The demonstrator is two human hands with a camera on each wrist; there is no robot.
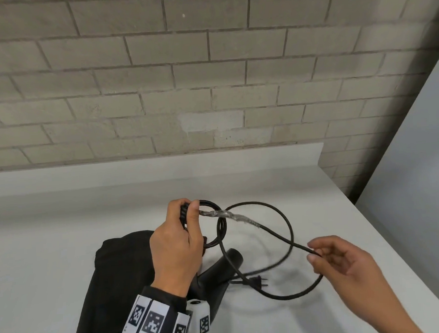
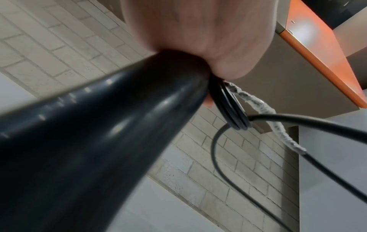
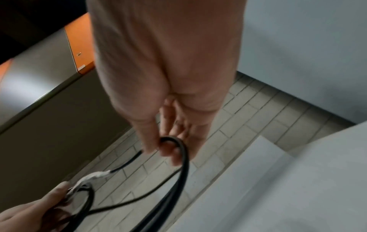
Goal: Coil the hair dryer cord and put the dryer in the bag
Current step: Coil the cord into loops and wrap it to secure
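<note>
bag (image 1: 112,268) lay just left of our grip, ready for later | our left hand (image 1: 178,247) clenched the finished loops of cord (image 1: 274,206) against the dryer (image 1: 218,270) so they stayed gathered | our right hand (image 1: 345,261) pinched the slack beside it, to make the next loop

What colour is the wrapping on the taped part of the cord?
Clear, whitish tape on the black cord; it shows best in the head view.

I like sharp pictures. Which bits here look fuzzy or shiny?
Head view: mostly sharp, only the right hand is smeared. Left wrist view: the hair dryer fills the frame, blurry, with small glints. Right wrist view: the cord and left hand are soft.
</note>
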